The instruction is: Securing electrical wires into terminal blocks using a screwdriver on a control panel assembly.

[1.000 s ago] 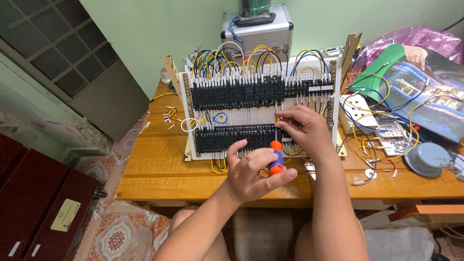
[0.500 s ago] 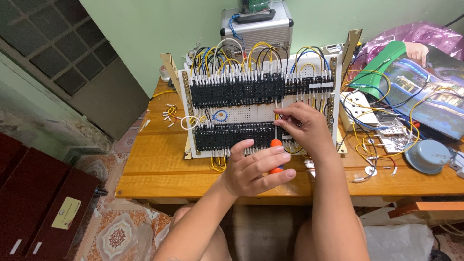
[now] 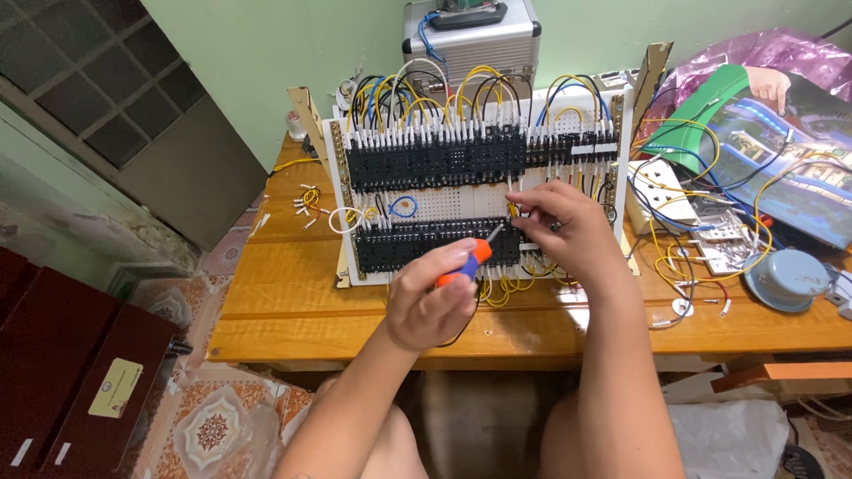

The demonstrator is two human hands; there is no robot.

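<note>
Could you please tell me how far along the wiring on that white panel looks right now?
Done: the upper row of black terminal blocks carries many looped wires. In hand: the left hand points an orange-and-blue-handled screwdriver at the lower black block row, where the right hand pinches a wire. Left: loose wire pieces lie on the wooden table.

Item count: one wiring panel [image 3: 479,191] carrying two rows of black terminal blocks [image 3: 435,162]; one orange-handled screwdriver [image 3: 466,262]; one metal case [image 3: 470,40] at the wooden table's [image 3: 266,293] back edge; one grey round cap [image 3: 788,278] near its right edge.
</note>
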